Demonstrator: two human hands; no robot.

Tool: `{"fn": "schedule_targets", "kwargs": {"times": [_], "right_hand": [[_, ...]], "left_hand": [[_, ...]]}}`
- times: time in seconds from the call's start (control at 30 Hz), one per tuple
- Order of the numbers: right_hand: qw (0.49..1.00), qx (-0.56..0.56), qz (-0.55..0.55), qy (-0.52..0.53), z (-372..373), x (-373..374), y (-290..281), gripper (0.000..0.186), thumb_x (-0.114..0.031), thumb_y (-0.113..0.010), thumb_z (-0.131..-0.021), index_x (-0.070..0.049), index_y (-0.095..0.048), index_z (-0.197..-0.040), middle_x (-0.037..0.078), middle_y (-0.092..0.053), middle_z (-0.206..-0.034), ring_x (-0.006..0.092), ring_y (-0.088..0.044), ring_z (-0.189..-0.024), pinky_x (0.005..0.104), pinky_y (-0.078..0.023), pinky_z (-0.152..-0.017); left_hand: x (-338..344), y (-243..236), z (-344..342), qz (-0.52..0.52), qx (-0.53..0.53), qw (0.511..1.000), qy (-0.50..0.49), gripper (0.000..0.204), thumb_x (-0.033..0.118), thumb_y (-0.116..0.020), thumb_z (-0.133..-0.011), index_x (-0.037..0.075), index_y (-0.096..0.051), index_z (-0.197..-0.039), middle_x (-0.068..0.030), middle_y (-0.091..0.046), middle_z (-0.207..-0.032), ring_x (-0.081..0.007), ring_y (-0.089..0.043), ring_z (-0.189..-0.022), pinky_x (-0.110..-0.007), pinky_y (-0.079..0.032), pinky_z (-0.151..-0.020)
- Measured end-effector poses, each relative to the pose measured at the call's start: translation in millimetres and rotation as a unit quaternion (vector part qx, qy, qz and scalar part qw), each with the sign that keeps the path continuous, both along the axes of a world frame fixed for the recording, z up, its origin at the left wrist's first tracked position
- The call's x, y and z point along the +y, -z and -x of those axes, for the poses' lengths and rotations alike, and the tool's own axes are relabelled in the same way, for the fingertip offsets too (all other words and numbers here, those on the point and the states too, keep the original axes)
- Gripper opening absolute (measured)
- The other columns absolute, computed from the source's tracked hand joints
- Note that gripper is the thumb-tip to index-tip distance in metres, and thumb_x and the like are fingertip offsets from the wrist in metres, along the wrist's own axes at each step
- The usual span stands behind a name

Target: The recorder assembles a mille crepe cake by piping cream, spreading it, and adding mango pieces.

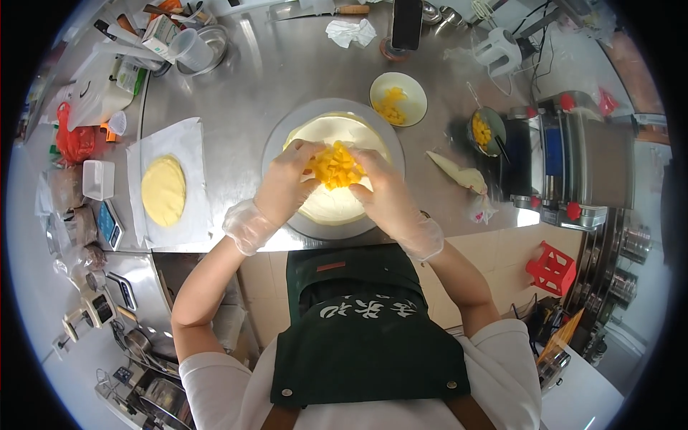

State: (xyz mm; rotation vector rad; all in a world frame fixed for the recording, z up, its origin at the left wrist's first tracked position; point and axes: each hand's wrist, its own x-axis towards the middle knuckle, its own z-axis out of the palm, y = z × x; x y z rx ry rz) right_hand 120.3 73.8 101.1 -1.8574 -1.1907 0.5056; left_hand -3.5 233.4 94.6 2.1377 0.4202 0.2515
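A round cake layer spread with pale cream sits on a grey turntable at the table's front. A heap of yellow-orange diced fruit, which looks like mango, lies in its middle. My left hand, in a clear plastic glove, curves around the heap's left side, fingertips at the cubes. My right hand, gloved too, cups the right side in the same way. Both hands have thumb and fingers apart. Whether single cubes lie under the fingertips is hidden.
A bowl of diced fruit stands behind the turntable at right. A piping bag and a strainer with fruit lie further right. At left, a round pale cake layer rests on white paper. A phone stands behind.
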Motion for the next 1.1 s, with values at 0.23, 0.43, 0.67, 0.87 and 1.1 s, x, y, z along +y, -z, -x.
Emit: {"fn": "schedule_targets", "kwargs": {"times": [0.23, 0.43, 0.67, 0.87, 1.1], "right_hand": [[0.999, -0.012, -0.027, 0.029, -4, -12, -1, 0.039, 0.006, -0.058, -0.078, 0.001, -0.058, -0.117, 0.014, -0.064, -0.11, 0.0345, -0.057, -0.108, 0.0369, -0.05, -0.089], [0.944, -0.319, 0.04, -0.076, 9, -4, 6, 0.036, -0.006, -0.061, -0.073, -0.001, -0.063, -0.109, 0.01, -0.06, -0.115, 0.0274, -0.052, -0.108, 0.0379, -0.044, -0.088], [0.929, -0.331, 0.024, -0.163, 3, -28, 4, 0.031, -0.007, -0.059, -0.076, -0.001, -0.063, -0.105, 0.01, -0.058, -0.116, 0.027, -0.051, -0.112, 0.0395, -0.041, -0.089], [0.916, -0.369, -0.001, -0.16, -5, -6, 10, 0.03, -0.008, -0.059, -0.076, 0.0, -0.063, -0.105, 0.01, -0.058, -0.119, 0.0265, -0.051, -0.111, 0.0408, -0.04, -0.091], [0.924, -0.367, -0.04, -0.105, -25, 15, 19, 0.031, -0.008, -0.058, -0.075, 0.001, -0.063, -0.104, 0.011, -0.058, -0.119, 0.026, -0.05, -0.113, 0.041, -0.039, -0.09]], "left_hand": [[0, 7, 11, 0.016, -0.081, 0.993, -0.08, 0.03, -0.009, -0.062, -0.079, 0.0, -0.063, -0.107, -0.0115, -0.065, -0.104, -0.0222, -0.067, -0.087, -0.028, -0.055, -0.077], [-16, 4, 4, -0.098, -0.089, 0.983, -0.13, 0.017, -0.005, -0.067, -0.076, 0.002, -0.069, -0.092, -0.0098, -0.066, -0.095, -0.0232, -0.065, -0.079, -0.027, -0.053, -0.069], [-23, 12, 20, -0.217, -0.08, 0.972, -0.033, 0.026, 0.0, -0.072, -0.066, 0.006, -0.071, -0.092, -0.0044, -0.066, -0.093, -0.0245, -0.06, -0.089, -0.034, -0.054, -0.07], [-23, 19, 15, -0.313, -0.104, 0.944, 0.007, 0.027, 0.005, -0.071, -0.064, 0.007, -0.071, -0.091, -0.0004, -0.065, -0.096, -0.0216, -0.058, -0.091, -0.032, -0.054, -0.073], [-2, 30, -1, -0.283, -0.116, 0.951, -0.056, 0.028, 0.002, -0.072, -0.066, 0.006, -0.071, -0.094, -0.0041, -0.065, -0.097, -0.0259, -0.058, -0.089, -0.034, -0.053, -0.07]]}}
